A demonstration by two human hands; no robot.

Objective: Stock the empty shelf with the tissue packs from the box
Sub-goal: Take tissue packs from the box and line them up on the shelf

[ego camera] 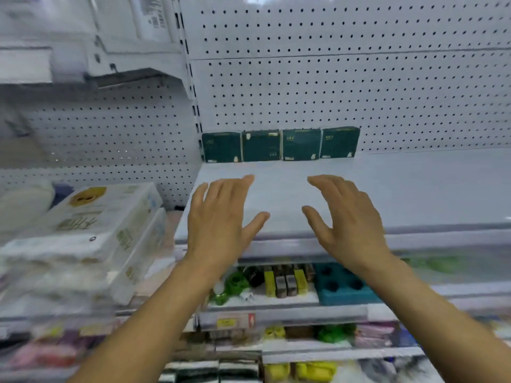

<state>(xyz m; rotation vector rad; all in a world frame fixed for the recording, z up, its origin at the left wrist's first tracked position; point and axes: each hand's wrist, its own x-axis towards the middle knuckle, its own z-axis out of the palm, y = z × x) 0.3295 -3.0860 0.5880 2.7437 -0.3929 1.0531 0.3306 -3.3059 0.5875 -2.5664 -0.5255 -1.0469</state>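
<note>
At back of shelf [401, 189], 4 green packs [280, 145] stand upright in a row vs. pegboard [331, 87], touching side to side. L hand [221, 225] & R hand [343, 222] hover over shelf front, well short of packs; both spread flat, fingers straight, holding nothing. Bare shelf surface between hands & packs. Left of shelf: white bundles [91, 233], stacked. Below: small goods, blue tray [343, 286]. Edges blurred.
</note>
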